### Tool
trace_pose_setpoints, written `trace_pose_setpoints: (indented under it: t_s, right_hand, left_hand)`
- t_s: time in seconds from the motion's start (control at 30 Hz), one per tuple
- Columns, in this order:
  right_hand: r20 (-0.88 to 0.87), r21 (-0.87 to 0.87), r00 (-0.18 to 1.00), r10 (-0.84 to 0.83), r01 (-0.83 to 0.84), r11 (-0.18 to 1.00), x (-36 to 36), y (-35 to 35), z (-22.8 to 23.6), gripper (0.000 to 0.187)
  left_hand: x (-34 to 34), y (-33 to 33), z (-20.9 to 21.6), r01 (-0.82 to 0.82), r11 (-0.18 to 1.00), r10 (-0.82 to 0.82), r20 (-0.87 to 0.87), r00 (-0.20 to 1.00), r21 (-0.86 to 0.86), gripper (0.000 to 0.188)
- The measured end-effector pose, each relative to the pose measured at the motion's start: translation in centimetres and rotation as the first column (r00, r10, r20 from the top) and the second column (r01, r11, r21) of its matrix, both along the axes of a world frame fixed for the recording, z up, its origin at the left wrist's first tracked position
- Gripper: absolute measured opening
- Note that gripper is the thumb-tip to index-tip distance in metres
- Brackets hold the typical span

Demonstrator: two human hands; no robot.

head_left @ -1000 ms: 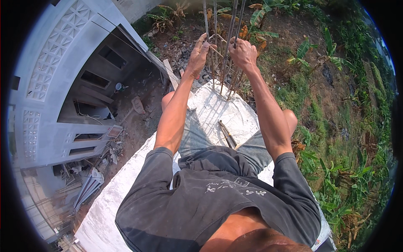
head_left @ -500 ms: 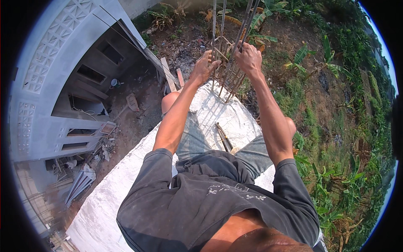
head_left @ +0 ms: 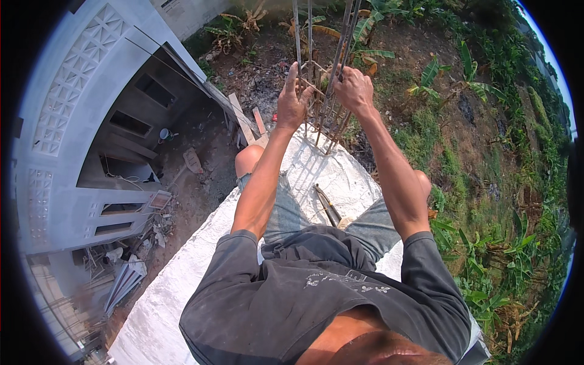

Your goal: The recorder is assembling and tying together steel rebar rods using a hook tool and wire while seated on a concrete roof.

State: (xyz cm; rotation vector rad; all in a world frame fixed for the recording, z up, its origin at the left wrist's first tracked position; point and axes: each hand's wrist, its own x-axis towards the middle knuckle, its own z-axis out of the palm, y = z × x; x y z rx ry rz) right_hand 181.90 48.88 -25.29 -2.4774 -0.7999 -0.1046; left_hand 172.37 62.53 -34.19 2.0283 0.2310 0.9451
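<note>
Upright steel reinforcing bars (head_left: 347, 45) rise from the white concrete top (head_left: 304, 161) ahead of me. A thin square stirrup (head_left: 313, 87) runs around them between my hands. My left hand (head_left: 292, 104) is against the left side of this cage, fingers stretched upward along a bar and thumb apart, pointing at the stirrup. My right hand (head_left: 355, 90) has its fingers curled around the right side, where a bar and the stirrup's corner meet; its fingertips are partly hidden. A pair of pincers (head_left: 328, 205) lies on the concrete between my thighs.
I sit astride a high, narrow wall top. Down on the left is an unfinished grey building (head_left: 67, 207) with rubble and a white bucket (head_left: 165, 134). Wooden planks (head_left: 242, 118) lean near my left knee. The right side drops to ground with banana plants (head_left: 431, 76).
My left hand's fingers have straightened upward along the bar. My right hand keeps its grip on the cage. The view has shifted slightly; the pincers lie as before.
</note>
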Motion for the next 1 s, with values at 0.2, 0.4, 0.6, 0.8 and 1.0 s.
trace_pose_setpoints:
  t_s: [0.2, 0.4, 0.6, 0.8, 1.0]
  right_hand:
    - [0.010, -0.007, 1.000, 0.021, -0.021, 1.000, -0.2, 0.1, 0.3, 0.022]
    - [0.014, -0.035, 1.000, -0.007, 0.008, 0.999, -0.6, 0.2, 0.4, 0.022]
    - [0.024, 0.058, 1.000, -0.021, 0.019, 0.998, -0.7, 0.3, 0.0, 0.022]
    - [0.055, 0.022, 0.998, -0.035, 0.034, 0.999, -0.4, 0.6, -0.1, 0.023]
    - [0.032, 0.042, 0.998, -0.054, 0.053, 0.998, -0.6, 0.1, -0.1, 0.024]
  left_hand:
    - [0.2, -0.1, -0.7, -0.130, 0.991, 0.130, -0.012, 0.991, 0.037, 0.063]
    - [0.6, -1.1, 0.2, -0.123, 0.990, 0.127, -0.057, 0.990, 0.075, 0.063]
    - [1.2, -1.3, 0.0, -0.212, 0.972, 0.218, -0.052, 0.974, 0.105, 0.057]
    - [2.6, -2.1, 0.9, -0.280, 0.959, 0.269, -0.175, 0.947, -0.036, 0.047]
    - [4.3, -3.2, 1.5, -0.314, 0.942, 0.327, 0.109, 0.939, -0.119, 0.053]
